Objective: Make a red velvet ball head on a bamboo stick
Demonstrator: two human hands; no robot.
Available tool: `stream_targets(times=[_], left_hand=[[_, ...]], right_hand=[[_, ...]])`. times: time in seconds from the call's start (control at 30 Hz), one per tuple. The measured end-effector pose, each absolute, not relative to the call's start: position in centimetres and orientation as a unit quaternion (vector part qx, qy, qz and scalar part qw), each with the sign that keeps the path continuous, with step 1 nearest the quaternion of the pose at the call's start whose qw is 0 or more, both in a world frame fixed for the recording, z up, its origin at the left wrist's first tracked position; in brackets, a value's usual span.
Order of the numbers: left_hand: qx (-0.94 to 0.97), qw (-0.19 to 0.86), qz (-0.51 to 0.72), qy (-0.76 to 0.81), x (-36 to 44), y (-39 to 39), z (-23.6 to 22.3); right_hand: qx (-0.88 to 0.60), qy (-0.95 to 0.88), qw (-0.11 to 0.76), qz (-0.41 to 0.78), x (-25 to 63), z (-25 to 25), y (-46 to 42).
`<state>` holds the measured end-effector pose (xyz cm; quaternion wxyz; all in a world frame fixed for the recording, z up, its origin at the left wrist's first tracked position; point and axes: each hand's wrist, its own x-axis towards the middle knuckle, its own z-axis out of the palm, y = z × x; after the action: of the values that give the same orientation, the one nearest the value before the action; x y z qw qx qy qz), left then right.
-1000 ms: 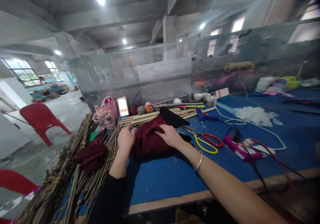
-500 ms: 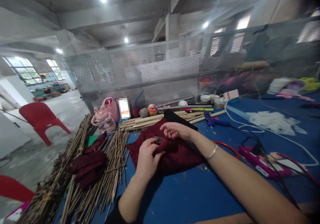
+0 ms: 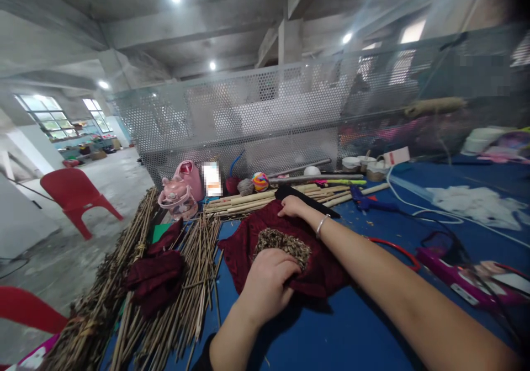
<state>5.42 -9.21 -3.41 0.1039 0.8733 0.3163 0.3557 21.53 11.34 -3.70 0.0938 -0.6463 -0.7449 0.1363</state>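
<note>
Right hand (image 3: 292, 206) pinches maroon cloth (image 3: 265, 216) at far edge; brown filler (image 3: 285, 240) lies just far of left hand (image 3: 269, 285), grip indeterminate.

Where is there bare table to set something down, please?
The widest bare table lies between the left forearm and right forearm, in front of the open cloth. A smaller patch lies between the white plastic and the screen. It is crowded at left with sticks, and along the screen with rods and yarn.
</note>
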Motion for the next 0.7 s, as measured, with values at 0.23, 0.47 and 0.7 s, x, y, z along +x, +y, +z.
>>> stream_targets(times=[0.23,0.47,0.7], left_hand=[[0.874,0.118,0.341,0.324,5.4,-9.2,-3.6],[0.842,0.129,0.359,0.381,5.1,-9.0,-3.7],[0.818,0.114,0.395,0.402,5.1,-8.8,-3.9]], right_hand=[[-0.64,-0.753,0.105,0.113,21.9,-3.1,11.0],[-0.542,-0.8,0.18,0.184,22.3,-1.0,6.3],[-0.296,-0.854,0.206,0.374,24.3,-0.2,-1.9]])
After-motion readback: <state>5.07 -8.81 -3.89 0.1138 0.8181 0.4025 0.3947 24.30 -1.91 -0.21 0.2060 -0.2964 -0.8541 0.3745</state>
